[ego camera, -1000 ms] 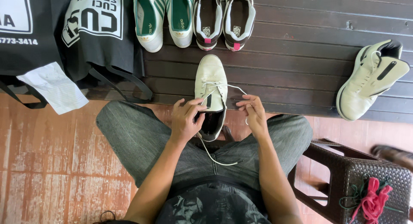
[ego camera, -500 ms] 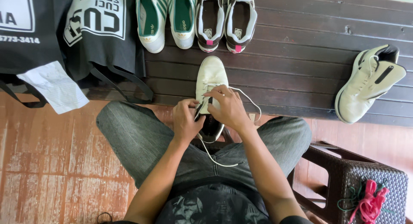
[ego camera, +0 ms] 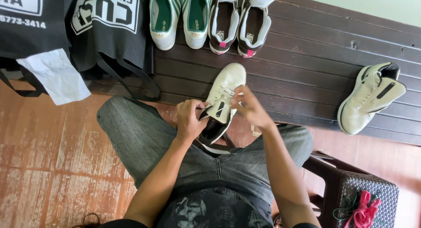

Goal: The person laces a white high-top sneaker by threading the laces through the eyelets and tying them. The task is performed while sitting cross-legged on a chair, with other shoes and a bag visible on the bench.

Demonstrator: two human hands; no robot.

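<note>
A white sneaker (ego camera: pixel 224 88) with a dark lining rests on my lap between my knees, toe pointing away from me. My left hand (ego camera: pixel 191 119) grips its collar on the left side, fingers curled around the edge. Over the tongue, my right hand (ego camera: pixel 251 109) pinches the white lace with its fingertips. I sit in grey jeans (ego camera: pixel 144 136) with both forearms reaching forward.
A matching white sneaker (ego camera: pixel 370 98) lies on the dark wooden deck (ego camera: pixel 307 57) at right. Two pairs of shoes (ego camera: pixel 210 17) line the deck's far edge. Black printed bags (ego camera: pixel 74 22) and a paper slip (ego camera: pixel 55 74) hang at left. A wicker stool (ego camera: pixel 359 193) holds red laces (ego camera: pixel 365 210).
My right hand swung from the shoe's right side to over its tongue and took the lace. The loose lace that trailed over my lap is no longer there. The left hand kept its grip.
</note>
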